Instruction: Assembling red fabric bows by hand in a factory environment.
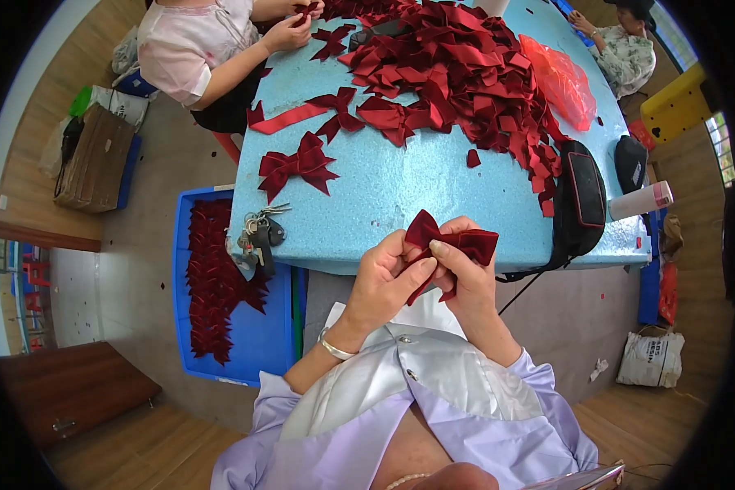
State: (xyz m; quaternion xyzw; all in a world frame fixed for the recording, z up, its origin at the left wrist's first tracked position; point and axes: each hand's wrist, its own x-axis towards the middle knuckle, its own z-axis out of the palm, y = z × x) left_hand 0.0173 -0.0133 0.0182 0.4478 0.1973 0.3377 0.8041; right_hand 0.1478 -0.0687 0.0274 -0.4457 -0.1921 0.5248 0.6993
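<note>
- Bow (478,244), dark red: pinched in both hands, by the front edge of the blue table (367,229).
- Left hand (381,278): gripping its lower left, probably to steady it.
- Right hand (468,276): thumb pressed near the centre, likely keeping folds together.
- Ribbon pile (474,82): mid-table, presumably reachable by the co-worker (196,45) too.
- Other bows (207,282): rowed in a blue tray (263,347), likely against crushing.

The bow (475,242) was deep red with a soft sheen, one side angled up, the other spread rightward, tails pointing down. It sat pinched between left hand (386,276) and right hand (470,282), its middle partly hidden.
</note>
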